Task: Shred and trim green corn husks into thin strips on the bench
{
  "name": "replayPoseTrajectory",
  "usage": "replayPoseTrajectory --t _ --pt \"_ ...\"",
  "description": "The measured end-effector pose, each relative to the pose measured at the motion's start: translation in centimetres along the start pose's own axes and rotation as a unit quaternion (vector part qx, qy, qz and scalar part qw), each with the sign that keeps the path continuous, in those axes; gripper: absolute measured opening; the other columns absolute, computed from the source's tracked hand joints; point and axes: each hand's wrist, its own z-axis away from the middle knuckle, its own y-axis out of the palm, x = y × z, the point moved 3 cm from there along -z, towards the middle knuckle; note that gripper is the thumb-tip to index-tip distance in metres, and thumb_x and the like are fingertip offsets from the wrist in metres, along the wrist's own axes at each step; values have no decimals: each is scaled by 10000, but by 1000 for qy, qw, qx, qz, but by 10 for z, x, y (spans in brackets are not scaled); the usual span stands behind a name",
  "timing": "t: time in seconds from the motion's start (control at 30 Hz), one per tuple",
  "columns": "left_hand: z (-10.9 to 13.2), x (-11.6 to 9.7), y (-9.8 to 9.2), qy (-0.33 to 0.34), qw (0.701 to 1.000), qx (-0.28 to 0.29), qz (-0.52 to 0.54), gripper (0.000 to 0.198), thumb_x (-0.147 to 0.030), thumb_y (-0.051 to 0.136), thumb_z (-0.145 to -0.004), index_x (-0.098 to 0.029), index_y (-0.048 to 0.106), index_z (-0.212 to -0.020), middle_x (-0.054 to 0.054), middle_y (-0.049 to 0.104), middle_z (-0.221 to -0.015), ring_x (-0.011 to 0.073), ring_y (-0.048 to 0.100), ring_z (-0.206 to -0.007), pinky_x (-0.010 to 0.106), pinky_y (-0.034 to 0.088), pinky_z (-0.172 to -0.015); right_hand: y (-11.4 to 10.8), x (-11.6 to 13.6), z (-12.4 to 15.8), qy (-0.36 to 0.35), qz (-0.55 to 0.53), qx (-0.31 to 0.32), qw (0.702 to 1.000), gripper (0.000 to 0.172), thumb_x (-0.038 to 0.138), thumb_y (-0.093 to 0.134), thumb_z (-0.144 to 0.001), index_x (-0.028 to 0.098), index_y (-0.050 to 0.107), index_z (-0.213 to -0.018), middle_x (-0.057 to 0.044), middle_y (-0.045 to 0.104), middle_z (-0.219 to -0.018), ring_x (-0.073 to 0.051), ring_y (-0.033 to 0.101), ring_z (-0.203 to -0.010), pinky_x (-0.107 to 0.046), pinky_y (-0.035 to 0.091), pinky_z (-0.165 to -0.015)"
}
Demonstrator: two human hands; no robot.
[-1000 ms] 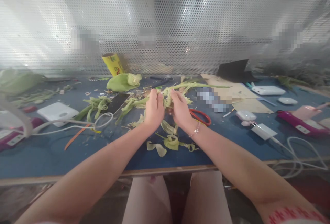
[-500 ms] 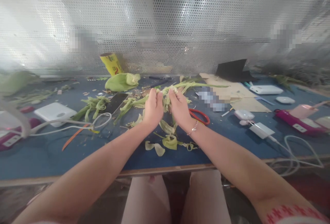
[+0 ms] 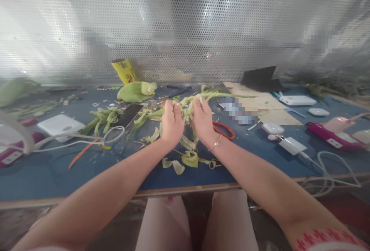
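Note:
Near the middle of the blue table (image 3: 121, 181), my left hand (image 3: 172, 123) is closed on pale green plant material (image 3: 187, 108). Close beside it on the right, my right hand (image 3: 202, 120) has its fingers closed on the same material; a bracelet is on that wrist. The fingertips and the exact grip are partly hidden. Green stalks (image 3: 219, 94) extend behind my hands to the right. Loose leaf pieces (image 3: 190, 159) lie below my hands, near the front edge.
Behind stand a leafy green bulb (image 3: 134, 92) and a yellow tube (image 3: 125, 71). Left are a stalk bundle (image 3: 105, 118), a dark phone (image 3: 131, 115) and a white box (image 3: 61, 126) with cables. Right are red scissor handles (image 3: 224, 131), cardboard (image 3: 280, 117) and a white charger (image 3: 291, 145).
My right hand has shifted slightly right, and the pale material between my hands shows a little more. My left hand has turned slightly.

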Motion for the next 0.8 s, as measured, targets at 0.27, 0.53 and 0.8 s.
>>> replayPoseTrajectory --t 0.27,0.53,0.8 --pt "0 -11 -1 27 999 -32 -26 310 -492 370 -888 -216 378 -748 -19 436 -636 112 427 -561 278 376 -571 1 -1 0 -14 11 -33 999 333 487 396 -876 230 317 -679 65 294 -576 -73 317 -476 -212 304 -450" --pt "1 -5 0 69 996 0 -49 247 -433 394 -890 -218 422 -773 -27 428 -589 116 423 -541 277 372 -577 1 -9 -2 20 -27 -36 999 347 514 398 -866 235 297 -687 68 259 -572 -83 272 -455 -222 296 -421" --pt "-4 -2 -1 8 999 -28 -21 291 -444 398 -889 -214 374 -711 -20 422 -639 118 430 -594 275 386 -608 2 -4 -2 11 -11 -33 999 336 515 407 -865 232 337 -698 75 276 -553 -74 293 -448 -208 308 -427"
